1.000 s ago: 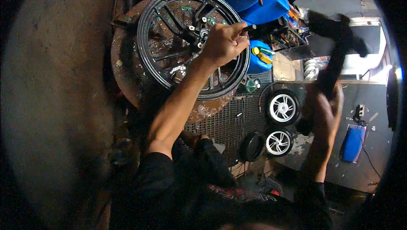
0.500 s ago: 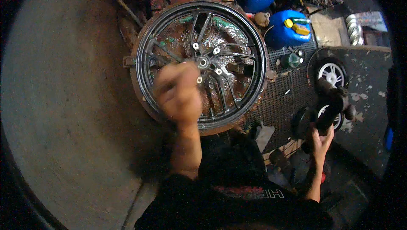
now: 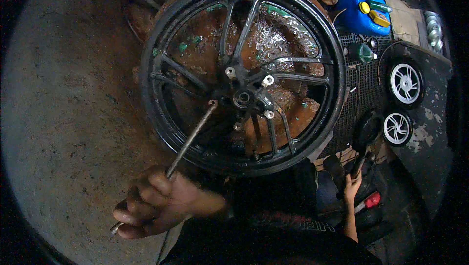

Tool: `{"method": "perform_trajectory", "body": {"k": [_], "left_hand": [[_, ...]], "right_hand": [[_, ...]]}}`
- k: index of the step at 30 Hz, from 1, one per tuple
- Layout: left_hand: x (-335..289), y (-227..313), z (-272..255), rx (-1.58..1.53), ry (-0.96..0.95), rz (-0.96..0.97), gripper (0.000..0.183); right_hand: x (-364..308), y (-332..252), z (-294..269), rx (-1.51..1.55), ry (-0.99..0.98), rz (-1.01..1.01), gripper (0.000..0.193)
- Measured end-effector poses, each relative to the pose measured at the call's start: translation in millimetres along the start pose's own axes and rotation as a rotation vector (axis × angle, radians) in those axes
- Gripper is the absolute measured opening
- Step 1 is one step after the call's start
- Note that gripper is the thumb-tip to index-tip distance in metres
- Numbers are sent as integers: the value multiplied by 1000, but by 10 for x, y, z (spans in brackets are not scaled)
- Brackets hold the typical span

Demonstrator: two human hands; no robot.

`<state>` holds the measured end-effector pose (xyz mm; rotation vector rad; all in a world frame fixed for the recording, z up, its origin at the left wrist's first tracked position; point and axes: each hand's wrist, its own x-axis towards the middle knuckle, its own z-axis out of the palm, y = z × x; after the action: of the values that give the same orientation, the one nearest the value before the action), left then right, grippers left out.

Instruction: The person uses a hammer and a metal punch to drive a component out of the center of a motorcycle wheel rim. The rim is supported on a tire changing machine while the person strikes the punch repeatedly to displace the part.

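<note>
A wet black motorcycle wheel rim (image 3: 162, 127) lies flat in front of me, with pale bolt bosses around its hub (image 3: 243, 99). My left hand (image 3: 151, 201), at the lower left, is closed in a fist around a thin metal rod (image 3: 190, 140). The rod slants up over the rim, and its far tip appears at a spoke's inner end beside the hub; contact is unclear. Its other end pokes out below the fist. At the right, my right hand (image 3: 352, 186) grips the handle of a dark tool (image 3: 359, 163); its head blends into dark things behind.
A rusty, wet round stand (image 3: 312, 145) shows under the rim. Black mesh matting (image 3: 344, 94) runs along its right side. Beyond are a blue jerrycan (image 3: 349, 13), a green bottle (image 3: 361, 52) and two white-spoked wheels (image 3: 404, 83) (image 3: 396, 127). Concrete floor (image 3: 73, 118) spreads left.
My left hand has gone from over the rim to its lower left, and the rod now shows. My right hand has dropped slightly with its tool. The rim looks larger in view.
</note>
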<state>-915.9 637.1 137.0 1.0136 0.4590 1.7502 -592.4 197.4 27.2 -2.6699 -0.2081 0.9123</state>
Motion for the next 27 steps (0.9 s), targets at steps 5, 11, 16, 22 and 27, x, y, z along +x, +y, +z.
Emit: {"method": "perform_trajectory", "body": {"k": [5,11,16,22,27], "left_hand": [[-47,-146,26,33,-40,-98,42],[-214,-163,-29,3,-12,-138,41],[-266,-99,87,-84,164,-93,39],[-311,-15,164,-177,109,-113,36],[-252,163,302,-247,134,-108,36]], "right_hand": [[126,570,38,-35,-28,-111,59],[109,668,94,-76,-47,2,61],[77,434,85,-103,-78,-29,55],[129,275,116,80,-49,-226,52],[177,534,122,77,-12,-217,56]]}}
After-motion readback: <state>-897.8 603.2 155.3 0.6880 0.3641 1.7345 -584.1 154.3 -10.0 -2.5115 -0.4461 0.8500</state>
